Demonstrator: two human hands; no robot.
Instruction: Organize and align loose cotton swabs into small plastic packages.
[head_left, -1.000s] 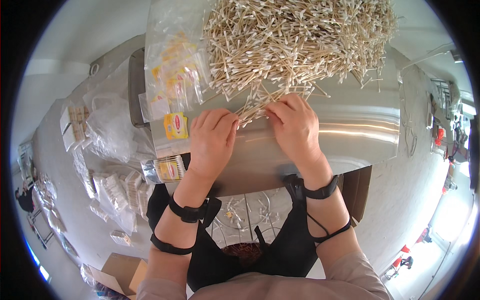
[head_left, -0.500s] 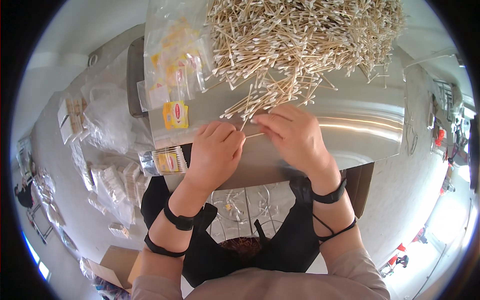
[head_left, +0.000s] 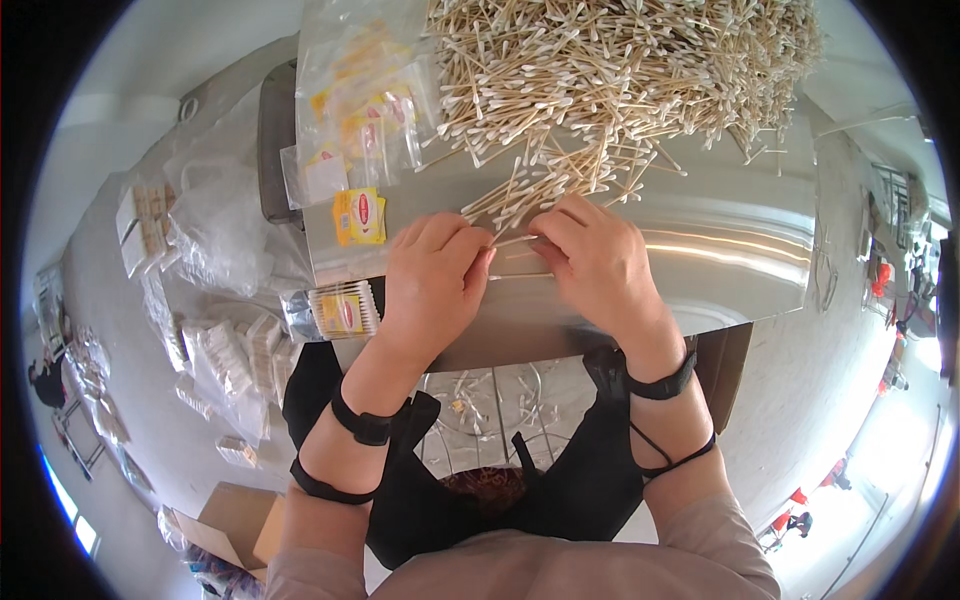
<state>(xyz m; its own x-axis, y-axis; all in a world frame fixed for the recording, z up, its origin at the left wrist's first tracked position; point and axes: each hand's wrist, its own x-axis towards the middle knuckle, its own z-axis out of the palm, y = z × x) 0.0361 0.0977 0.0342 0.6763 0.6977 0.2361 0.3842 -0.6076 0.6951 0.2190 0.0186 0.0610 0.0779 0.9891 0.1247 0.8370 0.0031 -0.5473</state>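
A large heap of cotton swabs (head_left: 610, 80) with wooden sticks and white tips lies on the metal tabletop, with a looser group (head_left: 560, 180) spilling toward my hands. My left hand (head_left: 432, 280) is closed, its thumb and index finger at one end of a cotton swab (head_left: 514, 241). Its other end reaches the pinched fingertips of my right hand (head_left: 602, 265). Another swab (head_left: 525, 277) spans the gap just below, over the metal surface. Anything further inside the left fist is hidden.
Left of my hands lie yellow-and-red cards (head_left: 361, 215), a clear bag of yellow packets (head_left: 370, 105) and a filled pack of swabs (head_left: 343, 311). Bundled packs (head_left: 235, 355) sit farther left. An open cardboard box (head_left: 228, 525) stands at lower left.
My right fingertips have moved right, away from my left hand, and a swab now stretches across the gap. My left hand has risen slightly toward the heap.
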